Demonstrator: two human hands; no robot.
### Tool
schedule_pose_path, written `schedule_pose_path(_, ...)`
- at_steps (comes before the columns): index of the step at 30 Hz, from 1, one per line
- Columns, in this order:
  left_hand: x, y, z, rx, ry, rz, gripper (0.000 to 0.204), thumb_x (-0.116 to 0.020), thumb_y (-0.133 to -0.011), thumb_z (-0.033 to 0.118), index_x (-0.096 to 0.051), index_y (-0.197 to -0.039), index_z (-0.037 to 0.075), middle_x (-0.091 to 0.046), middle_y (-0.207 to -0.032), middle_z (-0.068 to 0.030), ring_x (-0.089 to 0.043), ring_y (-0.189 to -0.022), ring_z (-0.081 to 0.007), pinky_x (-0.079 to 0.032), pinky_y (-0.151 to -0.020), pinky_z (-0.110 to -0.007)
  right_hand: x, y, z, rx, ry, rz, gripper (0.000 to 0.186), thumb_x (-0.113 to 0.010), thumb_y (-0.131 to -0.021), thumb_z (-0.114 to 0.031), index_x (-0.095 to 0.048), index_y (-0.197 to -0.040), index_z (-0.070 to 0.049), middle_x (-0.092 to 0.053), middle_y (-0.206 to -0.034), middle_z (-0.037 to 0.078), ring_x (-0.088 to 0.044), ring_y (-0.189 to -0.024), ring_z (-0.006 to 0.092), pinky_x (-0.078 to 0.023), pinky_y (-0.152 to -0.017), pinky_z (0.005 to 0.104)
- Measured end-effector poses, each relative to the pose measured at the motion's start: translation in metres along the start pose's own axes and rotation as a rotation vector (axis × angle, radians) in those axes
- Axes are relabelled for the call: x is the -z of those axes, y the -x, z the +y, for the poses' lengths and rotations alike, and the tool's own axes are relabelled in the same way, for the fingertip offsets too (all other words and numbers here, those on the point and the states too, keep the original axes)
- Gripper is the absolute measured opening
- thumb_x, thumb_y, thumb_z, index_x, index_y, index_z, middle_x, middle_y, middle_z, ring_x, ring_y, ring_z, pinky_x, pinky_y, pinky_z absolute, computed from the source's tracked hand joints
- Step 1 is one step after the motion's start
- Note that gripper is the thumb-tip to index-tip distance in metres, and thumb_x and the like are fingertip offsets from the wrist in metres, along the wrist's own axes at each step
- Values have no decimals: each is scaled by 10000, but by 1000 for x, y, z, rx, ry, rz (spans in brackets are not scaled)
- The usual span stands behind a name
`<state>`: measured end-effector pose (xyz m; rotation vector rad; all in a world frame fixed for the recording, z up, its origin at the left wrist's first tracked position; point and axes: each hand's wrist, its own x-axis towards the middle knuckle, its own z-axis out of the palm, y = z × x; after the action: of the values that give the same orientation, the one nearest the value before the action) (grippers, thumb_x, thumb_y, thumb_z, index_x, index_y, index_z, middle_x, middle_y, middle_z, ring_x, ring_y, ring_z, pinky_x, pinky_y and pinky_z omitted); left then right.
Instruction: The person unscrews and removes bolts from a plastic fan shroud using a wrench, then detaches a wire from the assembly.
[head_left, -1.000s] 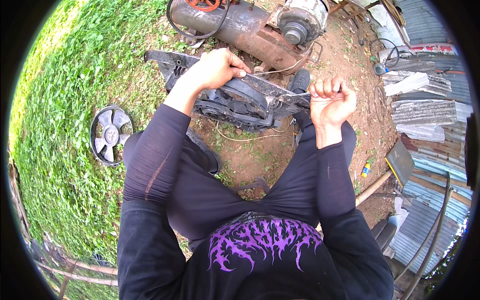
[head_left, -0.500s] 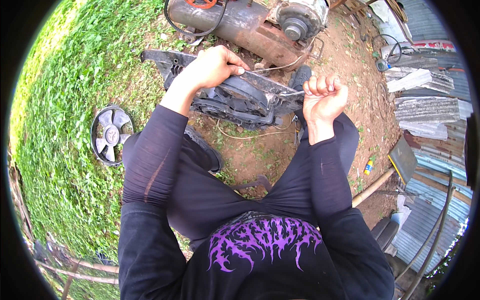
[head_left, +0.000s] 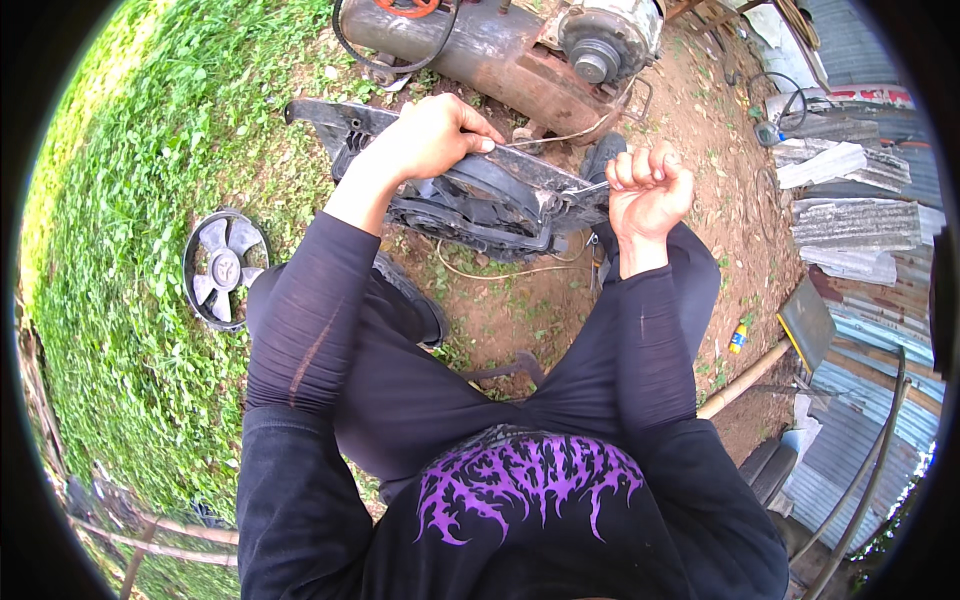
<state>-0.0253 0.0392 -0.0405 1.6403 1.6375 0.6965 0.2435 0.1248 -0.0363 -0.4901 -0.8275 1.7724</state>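
A dirty black plastic fan shroud (head_left: 470, 205) with a round opening stands tilted between my legs. My left hand (head_left: 437, 138) grips its upper edge, thumb on the near side, the other fingers partly hidden behind. Closed round a slim silver metal tool (head_left: 588, 189), my right hand (head_left: 650, 195) is at the shroud's right end. The tool's tip touches the shroud near that corner; its grip is hidden in my fingers, so I cannot tell its exact kind.
A grey fan (head_left: 224, 270) in a black ring lies on the grass at left. Beyond the shroud sits a rusty compressor tank (head_left: 490, 50) with a motor (head_left: 605, 40). A yellow bottle (head_left: 738, 337), a wooden-handled tool (head_left: 745, 377) and corrugated sheets (head_left: 860, 230) are at right.
My right fist has turned very slightly with the tool in it. My left hand keeps its hold on the shroud; the whole view has shifted a little.
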Motion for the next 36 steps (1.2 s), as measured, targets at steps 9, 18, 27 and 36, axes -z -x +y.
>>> schedule_pose_path(9,0,0,-4,-26,-22,12,225,-718,-904,139,-773,-1104,52,-777,-970,-129,-721,-869,-160,-554,-835,-320,-62,-10,46,110,966,-838,232,-576,-849,-198,-583,-712,-11,-542,-598,62,-477,-512,177,-410,-518,350)
schedule_pose_path(18,-2,4,-2,9,41,5,223,-719,-901,141,-779,-1100,61,-780,-935,-113,-709,-838,-138,-548,-818,-311,-66,60,69,-611,2111,-1797,280,-669,-778,-243,-774,-950,-50,-765,-986,160,-751,-900,303,-594,-759,426)
schedule_pose_path(27,-2,2,-3,20,28,40,220,-723,-898,154,-784,-1097,81,-777,-962,-113,-716,-867,-160,-550,-840,-323,-82,68,29,-41,1723,-1241,157,-675,-722,-202,-634,-776,-62,-682,-677,145,-706,-686,332,-544,-641,471)
schedule_pose_path(36,-1,3,-4,26,42,32,219,-725,-905,165,-785,-1101,89,-782,-949,-104,-713,-840,-146,-552,-821,-315,-16,150,69,-378,1833,-1409,289,-517,-915,-109,-560,-1164,30,-695,-909,199,-696,-924,337,-500,-873,402)
